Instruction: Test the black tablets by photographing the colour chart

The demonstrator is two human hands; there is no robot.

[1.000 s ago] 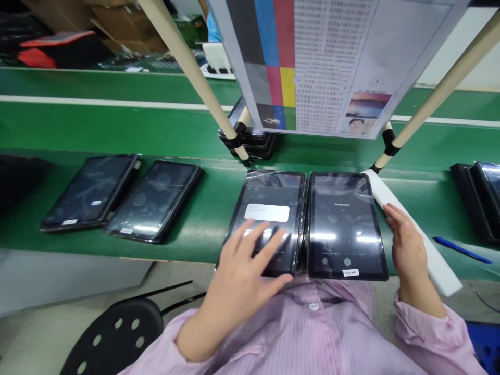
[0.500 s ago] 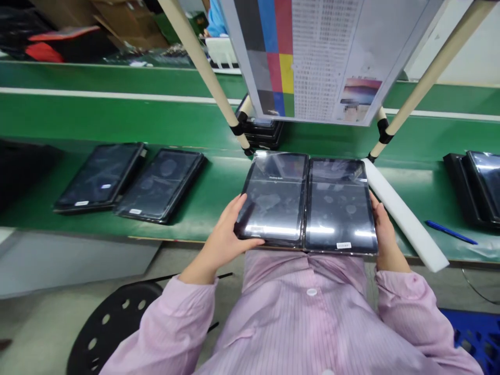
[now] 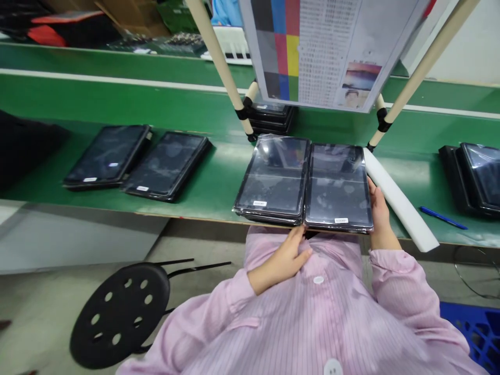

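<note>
1. Black, glossy rectangular slabs: left tablet (image 3: 273,177) and right tablet (image 3: 339,185) lie side by side at the front edge of the smooth green desk (image 3: 230,166); film wrinkles at the left one's top.
2. Left hand (image 3: 280,263): fingers loosely extended near the desk edge, nothing visibly grasped.
3. Right hand (image 3: 382,219): fingers along right tablet's outer side; cannot tell whether gripping.
4. Matte white foam bar (image 3: 402,203), slanted, just beside; slim blue pen (image 3: 443,217) farther right.
</note>
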